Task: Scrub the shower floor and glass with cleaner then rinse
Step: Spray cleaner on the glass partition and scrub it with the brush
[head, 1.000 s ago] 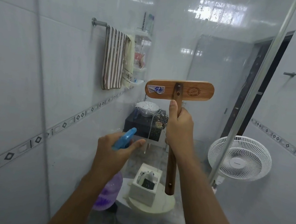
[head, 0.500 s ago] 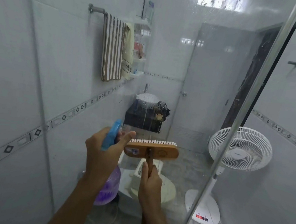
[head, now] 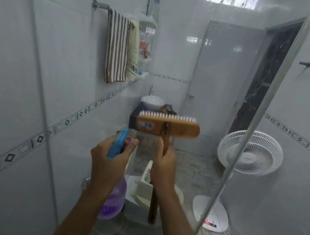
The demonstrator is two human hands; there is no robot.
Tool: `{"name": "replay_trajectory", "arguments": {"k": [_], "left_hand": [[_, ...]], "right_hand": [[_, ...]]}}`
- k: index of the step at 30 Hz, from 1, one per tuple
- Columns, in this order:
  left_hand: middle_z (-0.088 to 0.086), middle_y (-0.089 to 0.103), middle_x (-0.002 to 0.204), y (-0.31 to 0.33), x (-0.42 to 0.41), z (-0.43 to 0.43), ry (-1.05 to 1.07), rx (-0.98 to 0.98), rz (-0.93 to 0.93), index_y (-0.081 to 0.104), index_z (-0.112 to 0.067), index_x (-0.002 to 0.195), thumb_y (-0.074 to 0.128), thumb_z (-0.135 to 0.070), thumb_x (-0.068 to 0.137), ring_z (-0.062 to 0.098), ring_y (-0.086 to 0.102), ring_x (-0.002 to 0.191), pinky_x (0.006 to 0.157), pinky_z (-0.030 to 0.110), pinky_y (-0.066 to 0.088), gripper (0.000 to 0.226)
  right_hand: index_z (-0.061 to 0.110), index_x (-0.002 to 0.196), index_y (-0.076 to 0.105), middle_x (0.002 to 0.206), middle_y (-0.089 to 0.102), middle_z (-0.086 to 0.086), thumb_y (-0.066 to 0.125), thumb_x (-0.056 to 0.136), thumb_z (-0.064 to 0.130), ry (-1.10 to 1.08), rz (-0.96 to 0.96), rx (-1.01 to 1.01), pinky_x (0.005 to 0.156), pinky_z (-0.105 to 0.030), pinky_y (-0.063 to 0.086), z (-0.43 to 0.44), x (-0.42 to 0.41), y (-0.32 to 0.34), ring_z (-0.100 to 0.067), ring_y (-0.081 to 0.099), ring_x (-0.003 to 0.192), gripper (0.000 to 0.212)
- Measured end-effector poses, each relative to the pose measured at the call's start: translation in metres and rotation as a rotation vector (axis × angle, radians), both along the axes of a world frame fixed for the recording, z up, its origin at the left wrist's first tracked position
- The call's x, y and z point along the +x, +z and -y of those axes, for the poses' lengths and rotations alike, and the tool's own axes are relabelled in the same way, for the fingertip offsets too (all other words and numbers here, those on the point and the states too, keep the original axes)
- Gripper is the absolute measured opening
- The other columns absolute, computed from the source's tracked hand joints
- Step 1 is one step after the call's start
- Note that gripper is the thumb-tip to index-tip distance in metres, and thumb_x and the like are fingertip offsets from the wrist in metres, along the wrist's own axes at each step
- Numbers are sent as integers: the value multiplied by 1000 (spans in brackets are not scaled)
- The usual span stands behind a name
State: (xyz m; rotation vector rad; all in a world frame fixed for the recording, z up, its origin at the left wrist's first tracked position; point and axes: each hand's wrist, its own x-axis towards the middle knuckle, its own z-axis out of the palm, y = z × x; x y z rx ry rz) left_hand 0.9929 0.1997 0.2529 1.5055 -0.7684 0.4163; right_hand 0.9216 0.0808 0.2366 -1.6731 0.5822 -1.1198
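My right hand grips the dark wooden handle of a scrub brush, whose wide wooden head with white bristles points away from me against the shower glass at chest height. My left hand holds a spray bottle with a purple translucent body and a blue trigger head, just left of the brush. The brush head is motion-blurred. The glass panel fills the middle of the view, with a metal edge running diagonally on the right.
Beyond the glass are a white standing fan with its cord on the floor, a toilet with a white box on it, a black cabinet with a white basin, striped towels on a rail and a grey door.
The brush went down from face height to waist height, then came back up partway. My left hand with the spray bottle stayed close beside it.
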Motion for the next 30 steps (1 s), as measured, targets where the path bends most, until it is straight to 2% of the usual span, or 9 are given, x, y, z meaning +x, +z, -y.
{"name": "replay_trajectory", "arguments": {"k": [3,5,8,11,15,19,21,25,30], "left_hand": [[-11,65,69,-2,3,-6,-12,1,1,67,-12,86,75,-27,88,5,68,68,54,10,52,17],[-12,64,70,-4,8,-11,-5,3,-5,67,-12,89,71,-26,90,4,68,67,53,9,51,15],[-3,63,66,-2,16,-21,-10,2,-70,65,-10,87,61,-35,92,14,66,59,49,14,52,25],[-5,56,61,6,21,-35,-32,-9,-68,63,-11,84,56,-42,87,5,60,54,47,10,46,32],[-10,49,52,20,34,-52,-60,-2,-22,60,-14,70,64,-32,90,6,54,48,42,9,38,27],[-14,48,44,21,46,-63,-89,18,20,51,-30,59,70,-14,92,3,48,40,40,7,31,42],[-13,47,45,20,49,-66,-107,41,51,56,-24,62,70,-16,93,5,51,42,40,8,33,35],[3,64,60,12,53,-68,-193,119,-25,70,-9,76,67,-34,93,18,64,55,46,14,47,30],[6,60,53,14,56,-67,-148,112,-54,68,-7,68,69,-37,90,12,56,44,41,13,41,37]], "right_hand": [[19,91,62,73,61,7,40,95,51,-33,-126,108,58,-13,47,-24,-9,-60,5,61,65,39],[17,91,62,73,61,8,40,96,51,-41,-149,108,57,-11,46,-27,-5,-63,6,61,64,40],[17,90,63,70,63,3,46,100,49,18,-77,51,56,-18,47,-22,15,-12,-2,60,59,38],[19,93,63,79,68,-2,43,102,52,26,-29,-111,59,-28,57,-12,37,71,-11,66,66,39],[20,82,55,70,57,1,40,103,52,-52,13,-206,54,-23,50,-13,48,146,-6,55,57,41],[24,81,54,67,53,1,39,100,59,-80,-12,-177,61,-42,57,-18,51,142,-15,53,59,43],[24,81,54,65,52,1,39,98,62,-75,-27,-149,62,-51,57,-22,50,137,-18,52,58,45],[22,79,53,64,49,1,41,100,58,-68,-28,-132,60,-44,54,-28,49,140,-16,49,57,44],[23,76,51,63,48,2,41,101,56,-74,-29,-138,59,-41,51,-28,53,142,-15,49,57,43]]}}
